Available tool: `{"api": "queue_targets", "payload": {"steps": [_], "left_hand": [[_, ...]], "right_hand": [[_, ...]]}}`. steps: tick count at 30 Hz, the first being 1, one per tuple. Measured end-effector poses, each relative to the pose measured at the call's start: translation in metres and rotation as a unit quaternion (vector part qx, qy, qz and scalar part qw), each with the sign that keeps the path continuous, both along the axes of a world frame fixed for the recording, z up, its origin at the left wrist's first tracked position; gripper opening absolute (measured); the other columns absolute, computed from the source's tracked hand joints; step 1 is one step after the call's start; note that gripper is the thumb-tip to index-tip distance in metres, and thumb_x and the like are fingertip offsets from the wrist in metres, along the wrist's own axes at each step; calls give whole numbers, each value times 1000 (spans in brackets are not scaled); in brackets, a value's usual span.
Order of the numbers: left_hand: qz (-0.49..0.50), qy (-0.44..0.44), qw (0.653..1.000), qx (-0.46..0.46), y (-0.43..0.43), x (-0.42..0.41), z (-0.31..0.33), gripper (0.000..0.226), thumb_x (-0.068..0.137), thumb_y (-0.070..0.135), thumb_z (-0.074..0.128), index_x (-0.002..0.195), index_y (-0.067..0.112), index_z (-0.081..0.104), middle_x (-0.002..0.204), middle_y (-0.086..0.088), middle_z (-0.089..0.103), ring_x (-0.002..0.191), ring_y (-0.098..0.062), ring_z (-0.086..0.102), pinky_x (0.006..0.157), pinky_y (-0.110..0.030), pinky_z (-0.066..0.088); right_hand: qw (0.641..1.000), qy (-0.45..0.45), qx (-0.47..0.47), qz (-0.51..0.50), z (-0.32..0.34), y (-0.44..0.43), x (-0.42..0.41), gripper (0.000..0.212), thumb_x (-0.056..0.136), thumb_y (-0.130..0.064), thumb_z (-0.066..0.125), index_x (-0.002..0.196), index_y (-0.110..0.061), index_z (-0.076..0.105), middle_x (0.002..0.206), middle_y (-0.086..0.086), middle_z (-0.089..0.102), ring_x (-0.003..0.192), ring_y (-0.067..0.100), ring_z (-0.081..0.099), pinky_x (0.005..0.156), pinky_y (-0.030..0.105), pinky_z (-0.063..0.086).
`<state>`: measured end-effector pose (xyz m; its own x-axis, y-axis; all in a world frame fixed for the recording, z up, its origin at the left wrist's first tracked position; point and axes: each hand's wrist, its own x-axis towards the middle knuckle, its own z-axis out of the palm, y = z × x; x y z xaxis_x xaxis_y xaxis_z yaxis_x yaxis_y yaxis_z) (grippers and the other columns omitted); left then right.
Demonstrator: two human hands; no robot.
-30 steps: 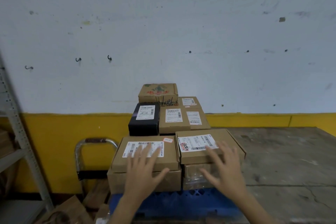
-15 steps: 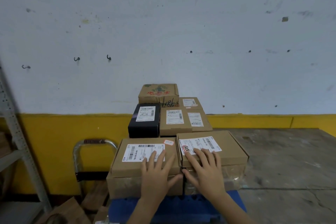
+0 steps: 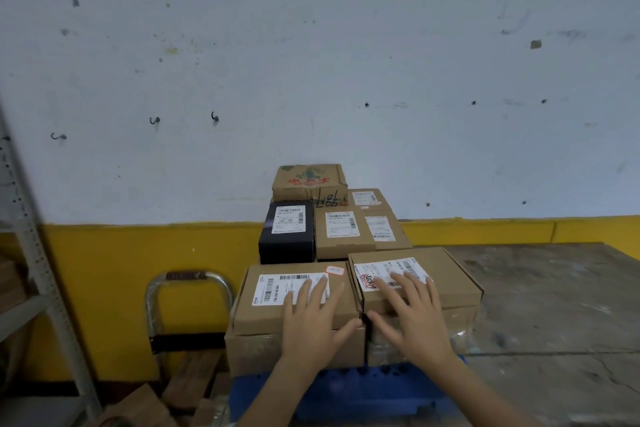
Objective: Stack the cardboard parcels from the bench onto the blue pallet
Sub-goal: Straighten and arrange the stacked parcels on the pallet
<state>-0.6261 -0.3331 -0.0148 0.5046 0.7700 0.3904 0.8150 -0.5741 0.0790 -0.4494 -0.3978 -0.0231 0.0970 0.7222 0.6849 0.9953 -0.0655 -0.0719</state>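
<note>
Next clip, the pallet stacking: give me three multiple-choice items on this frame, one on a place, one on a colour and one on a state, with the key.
1. Where does the black rectangular box sit?
A. behind the front-left brown cardboard parcel
B. on the floor
C. held up in the air

2. What colour is the plastic pallet under the stack?
A. red
B. blue
C. green

3. How does the left hand lie?
A. curled round a parcel's edge
B. flat, fingers straight, on the front-left parcel's top
C. off the stack

Key: 1 A, it stands in the row behind that parcel. 2 B, blue shows below the parcels. 3 B, its straight fingers rest on the parcel's top.
</note>
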Motion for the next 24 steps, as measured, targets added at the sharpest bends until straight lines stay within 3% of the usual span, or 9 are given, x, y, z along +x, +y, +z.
{"api": "queue_targets", "payload": {"steps": [1, 3, 5, 10, 16, 24], "left_hand": [[-5, -8, 1000, -16, 8, -2, 1, 70, 83, 74, 34, 144, 41, 27, 156, 6, 26, 145, -18, 18, 116, -47, 13], [-5, -31, 999, -20, 25, -6, 9, 65, 88, 69, 28, 146, 42, 19, 158, 9, 16, 146, -15, 8, 117, -43, 5], [0, -28, 1000, -7, 40, -10, 25, 61, 91, 64, 26, 147, 40, 19, 158, 8, 16, 146, -16, 10, 117, -43, 7], [13, 22, 998, 50, 81, -1, 59, 61, 93, 61, 27, 147, 34, 24, 156, 2, 24, 144, -21, 19, 114, -45, 17], [-7, 37, 999, 16, 132, 29, 75, 56, 96, 54, 29, 147, 32, 24, 157, 0, 22, 144, -23, 17, 115, -47, 16], [-144, 78, 982, -97, 189, 103, 85, 52, 100, 43, 32, 149, 31, 20, 159, 2, 14, 145, -16, 15, 116, -32, 16]], "right_hand": [[1000, 5, 0, -2, 5, 0, 1, 64, 91, -62, 22, 115, -23, 68, 110, 6, 68, 108, 28, 63, 99, 49, 41], [1000, 20, 0, -3, 17, 4, 6, 58, 86, -59, 34, 115, -20, 68, 109, 7, 68, 106, 29, 64, 95, 51, 45], [999, 29, -15, -13, 31, 13, 11, 56, 84, -56, 40, 122, -22, 63, 115, 8, 65, 109, 29, 61, 97, 47, 43], [995, 2, -94, -41, 57, 59, 27, 58, 91, -58, 36, 143, -34, 32, 146, 1, 38, 134, 20, 34, 109, 33, 23], [988, 36, -140, -55, 81, 124, 65, 56, 92, -58, 33, 144, -37, 26, 148, 3, 33, 132, 24, 35, 106, 38, 32], [962, 107, -231, -102, 88, 191, 172, 62, 92, -55, 39, 147, -34, 20, 150, 8, 26, 133, 29, 34, 104, 41, 39]]}}
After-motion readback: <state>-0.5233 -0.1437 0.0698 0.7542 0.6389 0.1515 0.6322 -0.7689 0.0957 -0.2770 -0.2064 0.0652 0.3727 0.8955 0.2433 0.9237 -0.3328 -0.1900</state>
